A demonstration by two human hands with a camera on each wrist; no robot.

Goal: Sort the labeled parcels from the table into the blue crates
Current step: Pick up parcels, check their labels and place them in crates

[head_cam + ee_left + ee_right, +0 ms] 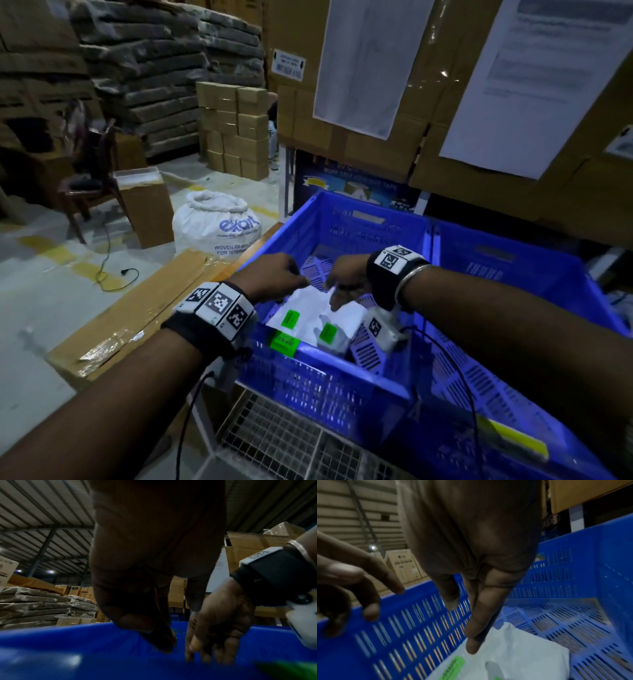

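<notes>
Several white parcels with green labels lie in the left blue crate (325, 387). The top flat parcel (301, 306) shows its label (290, 318); a smaller crumpled one (334, 335) lies beside it. Both hands hover over them inside the crate. My left hand (298, 277) has loose fingers and holds nothing. My right hand (337, 291) points its straight fingers down, and the index fingertip (472, 647) sits just at the parcel (522, 653) without gripping it. A second blue crate (513, 270) stands to the right.
A long taped cardboard box (144, 308) lies left of the crate, with a white woven sack (215, 226) behind it. Large cartons (376, 137) with papers taped on rise close behind the crates. Wire mesh (284, 442) is below the crate front.
</notes>
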